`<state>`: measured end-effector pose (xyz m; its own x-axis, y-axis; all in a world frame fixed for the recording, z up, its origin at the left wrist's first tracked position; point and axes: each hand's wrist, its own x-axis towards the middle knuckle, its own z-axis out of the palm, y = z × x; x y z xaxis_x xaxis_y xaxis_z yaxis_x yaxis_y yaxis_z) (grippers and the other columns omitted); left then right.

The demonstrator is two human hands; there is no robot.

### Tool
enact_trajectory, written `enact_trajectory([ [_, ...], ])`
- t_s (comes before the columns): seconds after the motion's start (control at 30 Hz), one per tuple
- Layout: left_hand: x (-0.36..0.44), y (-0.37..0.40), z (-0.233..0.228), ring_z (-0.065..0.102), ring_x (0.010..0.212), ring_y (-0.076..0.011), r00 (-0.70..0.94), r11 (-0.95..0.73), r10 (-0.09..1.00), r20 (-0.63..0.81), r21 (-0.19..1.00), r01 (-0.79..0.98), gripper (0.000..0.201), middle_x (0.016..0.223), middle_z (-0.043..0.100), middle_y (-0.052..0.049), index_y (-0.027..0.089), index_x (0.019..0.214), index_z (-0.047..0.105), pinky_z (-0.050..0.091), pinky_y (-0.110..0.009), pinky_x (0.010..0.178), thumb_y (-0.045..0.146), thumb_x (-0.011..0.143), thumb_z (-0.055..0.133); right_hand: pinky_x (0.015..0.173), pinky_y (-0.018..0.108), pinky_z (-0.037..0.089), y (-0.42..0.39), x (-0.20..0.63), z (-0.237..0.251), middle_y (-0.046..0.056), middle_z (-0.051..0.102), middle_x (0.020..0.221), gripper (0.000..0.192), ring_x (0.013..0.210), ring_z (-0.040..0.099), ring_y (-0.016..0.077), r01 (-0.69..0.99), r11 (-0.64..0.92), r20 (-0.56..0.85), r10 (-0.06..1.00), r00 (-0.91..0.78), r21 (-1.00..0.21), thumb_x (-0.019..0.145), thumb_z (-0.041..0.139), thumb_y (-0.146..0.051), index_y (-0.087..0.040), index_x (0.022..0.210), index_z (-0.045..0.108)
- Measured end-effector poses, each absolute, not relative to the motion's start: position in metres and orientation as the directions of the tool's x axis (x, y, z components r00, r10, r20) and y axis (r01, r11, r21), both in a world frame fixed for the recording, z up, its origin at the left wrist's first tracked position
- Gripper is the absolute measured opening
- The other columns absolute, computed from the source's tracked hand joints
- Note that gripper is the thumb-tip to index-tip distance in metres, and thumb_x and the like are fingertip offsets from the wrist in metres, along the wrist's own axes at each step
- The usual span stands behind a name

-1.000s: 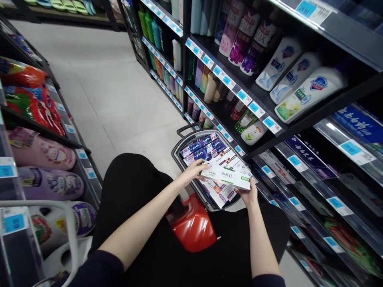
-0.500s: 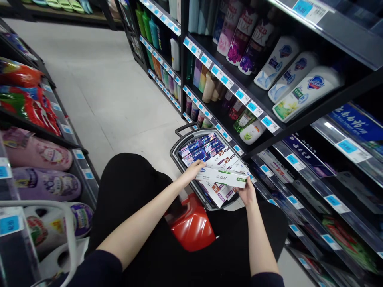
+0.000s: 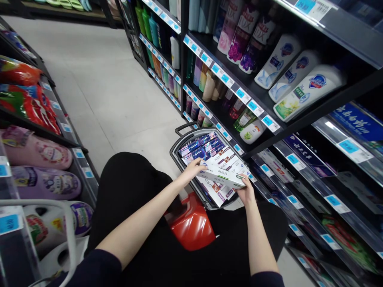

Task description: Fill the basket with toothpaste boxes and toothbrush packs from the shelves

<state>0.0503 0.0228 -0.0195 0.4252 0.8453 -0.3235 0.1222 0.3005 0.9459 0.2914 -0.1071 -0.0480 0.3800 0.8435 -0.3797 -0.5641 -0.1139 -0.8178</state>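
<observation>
Held at both ends above the basket, slanting down toward its right end: a long white box point(image 3: 221, 174) with green marks. Closed around the left end, the grip of the left hand point(image 3: 193, 169); closed around the right end, the grip of the right hand point(image 3: 245, 191). Hard to tell whether touching anything underneath. Directly below, inside the grey basket point(image 3: 176, 148), dark blue boxes point(image 3: 199, 153) at the far end and white boxes point(image 3: 215, 194) nearer, laid close together. Judging from this, well under way with handling, but with this box not yet let go and plenty left in the basket; impossible to count how many already dealt with. Just beside the basket, between black-clad knees point(image 3: 128, 187), a glossy red object point(image 3: 193, 225), unclear in kind. Farther out, white bottles point(image 3: 305, 95) on the right-hand shelves, purple bottles point(image 3: 48, 182) on the left, pale floor point(image 3: 125, 99) between.
</observation>
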Motion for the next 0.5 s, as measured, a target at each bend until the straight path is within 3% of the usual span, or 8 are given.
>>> enact_trajectory([
  [0.17,0.052,0.023,-0.026,0.057,0.074,-0.0184,0.465,0.191,0.849,-0.251,0.966,0.173,0.02,0.072,0.061,0.003,0.02,0.077,0.059,0.041,-0.027,0.066,0.033,0.062,0.061,0.059,0.028,0.046,-0.107,0.292,-0.049,0.001,0.066,0.078,0.022,0.076,0.061,0.0192,-0.557,-0.11,-0.397,0.812,0.427,-0.823,0.063,0.071,-0.029,-0.021,0.083,0.065],
  [0.5,0.052,0.023,-0.027,0.058,0.075,-0.0193,0.472,0.193,0.841,-0.265,0.961,0.196,0.023,0.075,0.062,0.002,0.02,0.079,0.059,0.041,-0.027,0.068,0.036,0.063,0.062,0.063,0.031,0.049,-0.107,0.294,-0.053,0.001,0.069,0.08,0.022,0.076,0.062,0.0189,-0.587,-0.116,-0.429,0.796,0.428,-0.801,0.063,0.072,-0.028,-0.021,0.083,0.067],
])
